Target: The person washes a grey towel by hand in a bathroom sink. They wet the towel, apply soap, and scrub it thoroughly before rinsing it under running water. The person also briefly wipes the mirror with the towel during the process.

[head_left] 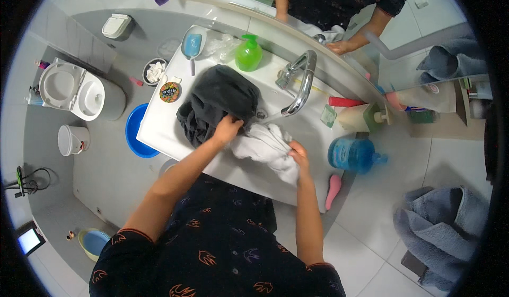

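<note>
A wet-looking white cloth (268, 147) is stretched between my two hands over the white sink (314, 130), below the chrome faucet (303, 87). My left hand (228, 129) closes on its left end, right beside a bunched dark grey cloth (220, 93); some of those fingertips are hidden in the fabric. The right end is pinched in my right hand (299, 156), fingers curled over the folds. The dark cloth lies heaped across the left side of the sink and its counter. Water seems to fall from the spout near the white cloth.
Behind the dark cloth stands a green pump bottle (248, 53), with a blue soap bar (192, 43) in a scoop-like dish to its left. At the right edge are a blue jug (350, 155) and a pink brush (333, 190). A blue basin (139, 133) sits on the floor.
</note>
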The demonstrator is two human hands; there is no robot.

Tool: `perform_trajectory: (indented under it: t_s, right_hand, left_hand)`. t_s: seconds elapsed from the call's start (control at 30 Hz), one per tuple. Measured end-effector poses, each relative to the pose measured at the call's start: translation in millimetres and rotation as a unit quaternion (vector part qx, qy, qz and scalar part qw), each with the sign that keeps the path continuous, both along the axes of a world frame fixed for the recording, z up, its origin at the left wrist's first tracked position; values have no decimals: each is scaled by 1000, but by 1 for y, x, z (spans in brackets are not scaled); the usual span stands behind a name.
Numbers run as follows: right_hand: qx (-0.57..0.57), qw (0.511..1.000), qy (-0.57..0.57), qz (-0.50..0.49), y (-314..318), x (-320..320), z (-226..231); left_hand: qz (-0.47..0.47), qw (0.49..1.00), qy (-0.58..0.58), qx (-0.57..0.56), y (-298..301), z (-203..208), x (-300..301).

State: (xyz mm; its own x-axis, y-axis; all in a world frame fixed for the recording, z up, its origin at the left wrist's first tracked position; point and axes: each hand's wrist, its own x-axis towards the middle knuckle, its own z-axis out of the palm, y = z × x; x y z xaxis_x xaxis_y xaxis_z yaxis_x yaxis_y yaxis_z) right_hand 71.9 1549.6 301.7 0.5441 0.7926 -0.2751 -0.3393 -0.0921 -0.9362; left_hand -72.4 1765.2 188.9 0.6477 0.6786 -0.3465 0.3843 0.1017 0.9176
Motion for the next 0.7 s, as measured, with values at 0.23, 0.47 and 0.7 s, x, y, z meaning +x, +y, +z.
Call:
perform_trajectory:
  t_s: [0.23, 0.47, 0.7]
  right_hand:
    - [-158, 849, -489, 120, -10, 22, -85]
    - [-184, 920, 289, -189, 35, 9, -97]
    - [23, 979, 199, 35, 62, 21, -108]
  left_hand:
    - [67, 758, -157, -630, -53, 36, -16]
    - [118, 857, -204, -457, -70, 55, 16]
    - [74, 865, -178, -463, -64, 91, 36]
